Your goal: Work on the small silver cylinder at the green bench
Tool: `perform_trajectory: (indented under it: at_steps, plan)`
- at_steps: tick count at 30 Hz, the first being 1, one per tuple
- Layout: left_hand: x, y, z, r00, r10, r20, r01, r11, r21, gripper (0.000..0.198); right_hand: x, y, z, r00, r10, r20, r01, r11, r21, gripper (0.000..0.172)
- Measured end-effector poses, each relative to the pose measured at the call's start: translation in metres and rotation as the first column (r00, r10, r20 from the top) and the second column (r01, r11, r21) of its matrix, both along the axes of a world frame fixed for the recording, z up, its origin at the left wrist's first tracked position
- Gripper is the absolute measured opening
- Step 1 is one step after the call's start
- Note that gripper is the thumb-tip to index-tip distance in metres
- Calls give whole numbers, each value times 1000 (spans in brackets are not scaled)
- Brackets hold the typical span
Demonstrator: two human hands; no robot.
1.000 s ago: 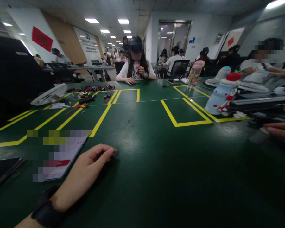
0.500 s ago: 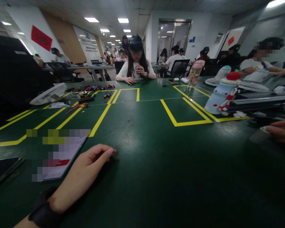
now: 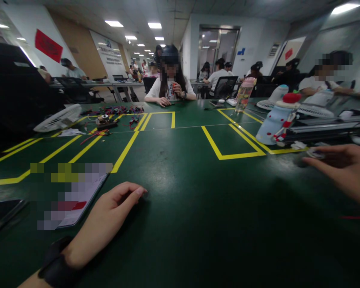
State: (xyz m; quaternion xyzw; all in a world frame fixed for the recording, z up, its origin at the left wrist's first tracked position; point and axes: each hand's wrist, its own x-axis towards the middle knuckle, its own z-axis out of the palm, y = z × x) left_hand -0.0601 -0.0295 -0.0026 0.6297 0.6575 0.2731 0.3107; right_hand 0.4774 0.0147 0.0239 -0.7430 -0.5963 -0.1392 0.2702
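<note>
My left hand rests on the green table, its fingers curled and the thumb drawn in against them. Whether anything is between those fingertips is hidden. Beside it lies a tablet-like flat device with a lit screen, partly blurred out. Over at the right edge, my right hand grips a small translucent container with a pale rim, between thumb and fingers. The container is smeared and dark against the table, and it is held just above or at the tabletop; I cannot tell which.
A blue bottle with a red cap stands close to my right hand, by metal rails. Farther off are a clear pink-lidded bottle, tangled wires and a white fan. A person sits opposite.
My right hand has come farther into view, moving left and slightly up with the container. My left hand stays in place.
</note>
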Motion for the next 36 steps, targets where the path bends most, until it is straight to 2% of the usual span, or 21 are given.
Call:
perform_trajectory:
  at_steps: [2, 3, 5, 6, 8, 10, 13, 17, 20, 23, 26, 28, 31, 33, 36]
  plan:
    - [0, 0, 0, 1000, -10, 8, 10, 1000, 10, 33, -56, -7, 2, 964, 245, -103, -241, 969, 51, 42]
    - [0, -1, 0, 1000, -16, 11, 16, 1000, 15, 33, -85, -11, 1, 902, 408, -141, -401, 913, 79, 40]
    - [0, -1, 0, 1000, -23, 12, 23, 1000, 19, 32, -138, -18, -4, 704, 691, -166, -684, 722, 105, 34]
    - [0, -1, 0, 1000, -24, 9, 24, 1000, 17, 32, -161, -20, -7, 601, 782, -167, -779, 620, 100, 32]
    - [0, -2, -1, 1000, -25, -3, 25, 1000, 17, 32, -200, -24, -12, 453, 871, -189, -877, 473, 79, 28]
    - [-1, -2, -2, 999, -34, -18, 35, 999, 26, 32, -226, -26, -17, 388, 887, -249, -907, 416, 68, 27]
    - [-2, -1, -2, 998, -49, -39, 50, 998, 36, 32, -241, -24, -26, 374, 861, -346, -909, 415, 50, 28]
    - [9, 3, 6, 998, -61, -34, 63, 997, 39, 30, -241, -22, -36, 390, 776, -495, -885, 464, 29, 50]
    - [40, 7, 20, 988, -150, -43, 154, 978, 139, 26, -239, -21, -40, 386, 719, -577, -875, 484, 18, 54]
    - [80, 10, 34, 945, -322, -57, 325, 908, 265, 21, -240, -20, -41, 376, 726, -576, -875, 482, 36, 48]
    - [105, 13, 43, 928, -370, -49, 366, 876, 315, 16, -240, -20, -40, 358, 739, -570, -883, 467, 51, 46]
    - [106, 15, 45, 944, -326, -41, 319, 880, 353, 14, -239, -20, -38, 364, 738, -568, -884, 466, 39, 46]
    - [94, 17, 45, 972, -229, -49, 231, 898, 376, 13, -238, -21, -34, 420, 733, -535, -861, 508, 22, 46]
    - [87, 18, 40, 970, -229, -79, 242, 918, 314, 13, -237, -21, -32, 446, 733, -513, -848, 530, 20, 43]
    - [89, 17, 27, 937, -315, -152, 339, 923, 181, 13, -238, -21, -33, 431, 744, -510, -857, 514, 27, 38]
